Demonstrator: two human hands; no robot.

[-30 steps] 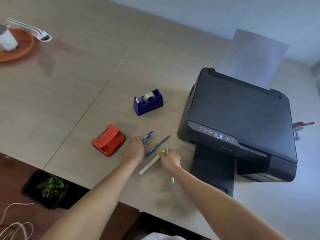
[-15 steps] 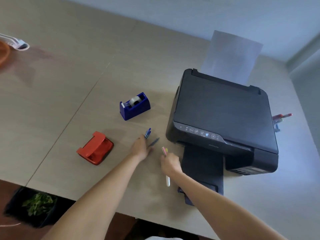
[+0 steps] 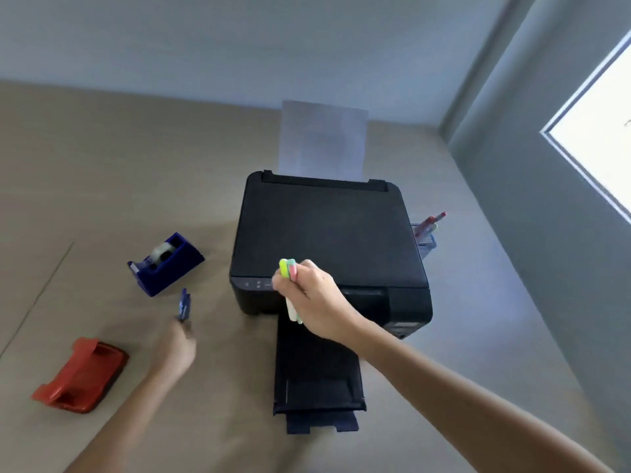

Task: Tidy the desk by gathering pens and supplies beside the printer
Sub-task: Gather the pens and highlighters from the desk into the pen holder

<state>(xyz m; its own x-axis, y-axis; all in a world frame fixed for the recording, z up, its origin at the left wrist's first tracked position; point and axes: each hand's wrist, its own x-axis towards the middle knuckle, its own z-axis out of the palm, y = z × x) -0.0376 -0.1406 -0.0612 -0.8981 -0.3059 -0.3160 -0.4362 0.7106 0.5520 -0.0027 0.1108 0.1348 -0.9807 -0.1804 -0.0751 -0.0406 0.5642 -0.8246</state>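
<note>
A black printer [image 3: 327,233] stands mid-desk with its output tray [image 3: 317,370] pulled out toward me. My right hand [image 3: 314,302] is raised over the printer's front edge, shut on a bundle of pastel highlighters [image 3: 288,269] whose green and pink caps stick up. My left hand [image 3: 179,349] is low over the desk left of the printer, shut on blue pens [image 3: 184,305] that point away from me. A blue pen holder [image 3: 426,240] with red and green pens stands right of the printer, partly hidden by it.
A blue tape dispenser [image 3: 167,262] sits left of the printer. A red hole punch [image 3: 82,375] lies at the near left. White paper [image 3: 324,141] stands in the printer's rear feed. A wall and a window [image 3: 601,131] close the right side.
My right hand lifted the highlighters off the desk and rose over the printer's front. My left hand picked up the blue pens. The view swung right.
</note>
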